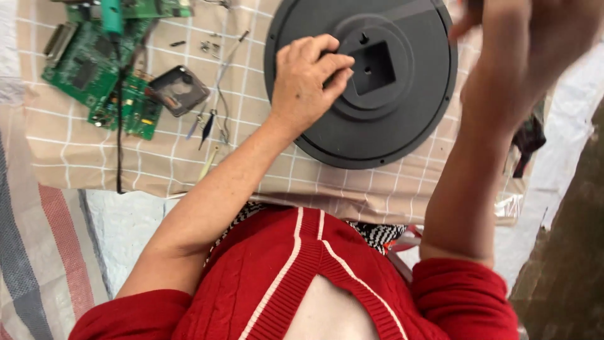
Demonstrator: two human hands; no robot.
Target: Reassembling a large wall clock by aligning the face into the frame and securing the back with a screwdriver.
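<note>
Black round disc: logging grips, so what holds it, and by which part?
The left hand rests on the black round disc, fingers at its raised centre hub beside the square opening.

— Where does everything lie?
— A round disc (377, 119) lies flat on a cloth (94, 164), at the upper middle. The left hand (308, 79) rests on the disc's left part, fingers at its raised centre. The right hand (535, 38) hangs above the disc's right edge.

— And further left?
— Circuit boards (88, 69) lie at the cloth's upper left. A small square module (179, 90) sits between the boards and the disc, with loose screws (207, 45) behind it.
</note>
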